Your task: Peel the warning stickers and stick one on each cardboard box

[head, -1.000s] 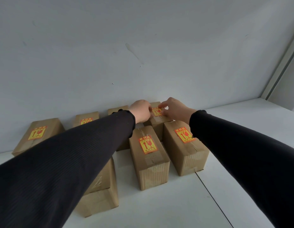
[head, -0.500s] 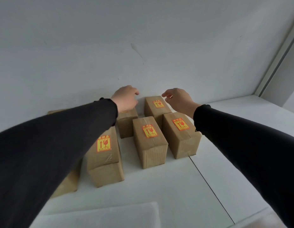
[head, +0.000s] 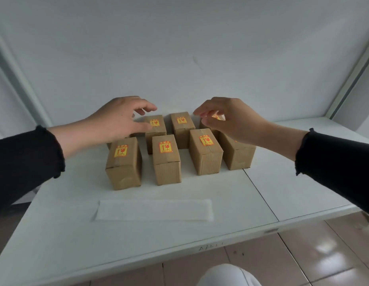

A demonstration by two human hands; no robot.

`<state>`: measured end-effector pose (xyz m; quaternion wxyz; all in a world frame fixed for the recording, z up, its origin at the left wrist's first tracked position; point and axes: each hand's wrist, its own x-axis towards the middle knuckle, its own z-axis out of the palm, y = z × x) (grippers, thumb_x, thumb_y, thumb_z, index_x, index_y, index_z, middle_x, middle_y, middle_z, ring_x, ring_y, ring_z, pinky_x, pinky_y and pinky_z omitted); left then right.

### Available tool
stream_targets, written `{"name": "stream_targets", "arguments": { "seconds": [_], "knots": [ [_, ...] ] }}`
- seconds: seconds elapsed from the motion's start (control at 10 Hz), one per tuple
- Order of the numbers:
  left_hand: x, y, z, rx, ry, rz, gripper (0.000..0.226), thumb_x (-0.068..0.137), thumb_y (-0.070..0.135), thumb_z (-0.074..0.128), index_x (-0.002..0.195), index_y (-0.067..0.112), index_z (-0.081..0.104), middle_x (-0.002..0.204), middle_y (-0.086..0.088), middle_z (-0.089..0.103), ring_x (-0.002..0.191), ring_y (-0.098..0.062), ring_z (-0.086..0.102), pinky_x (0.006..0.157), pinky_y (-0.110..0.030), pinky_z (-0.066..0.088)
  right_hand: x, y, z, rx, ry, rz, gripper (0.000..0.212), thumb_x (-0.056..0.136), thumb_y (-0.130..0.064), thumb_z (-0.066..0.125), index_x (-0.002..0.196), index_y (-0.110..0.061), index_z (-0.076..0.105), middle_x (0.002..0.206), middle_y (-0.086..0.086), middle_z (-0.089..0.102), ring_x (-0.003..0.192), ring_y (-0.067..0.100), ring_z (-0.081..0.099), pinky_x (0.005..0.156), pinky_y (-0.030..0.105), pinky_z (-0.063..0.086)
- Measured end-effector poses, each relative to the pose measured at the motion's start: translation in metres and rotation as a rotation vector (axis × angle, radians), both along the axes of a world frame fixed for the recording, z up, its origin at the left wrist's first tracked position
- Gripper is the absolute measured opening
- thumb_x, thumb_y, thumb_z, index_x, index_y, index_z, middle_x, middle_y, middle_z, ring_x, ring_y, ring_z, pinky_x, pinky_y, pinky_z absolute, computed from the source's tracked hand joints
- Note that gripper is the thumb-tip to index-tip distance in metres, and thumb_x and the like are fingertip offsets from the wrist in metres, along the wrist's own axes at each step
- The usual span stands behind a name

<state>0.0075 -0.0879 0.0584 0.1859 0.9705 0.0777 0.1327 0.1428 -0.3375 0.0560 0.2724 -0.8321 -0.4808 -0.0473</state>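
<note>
Both hands' fingers (head: 147, 107) loosely spread, empty, above stickered cardboard boxes (head: 166, 159)

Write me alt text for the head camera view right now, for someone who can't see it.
Two empty, open hands, left hand and right hand, hover over two rows of cardboard boxes on a white table, most showing yellow-and-red warning stickers. A blank white backing strip lies nearer the camera.
</note>
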Motion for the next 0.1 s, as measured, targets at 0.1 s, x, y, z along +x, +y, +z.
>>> {"name": "stream_targets", "arguments": {
  "seconds": [0.1],
  "knots": [
    [-0.0624, -0.0137, 0.0277, -0.08, -0.07, -0.023, 0.047, 0.083, 0.036, 0.078, 0.126, 0.042, 0.061, 0.116, 0.019, 0.063, 0.103, -0.003, 0.059, 0.085, -0.022, 0.047, -0.0529, -0.021, 0.0302, 0.062, -0.019, 0.118, 0.024, 0.097, -0.023, 0.059, 0.119, -0.028, 0.067, 0.105, -0.015, 0.067, 0.102, 0.003, 0.062, 0.094, 0.032, 0.049]
  ]
}}
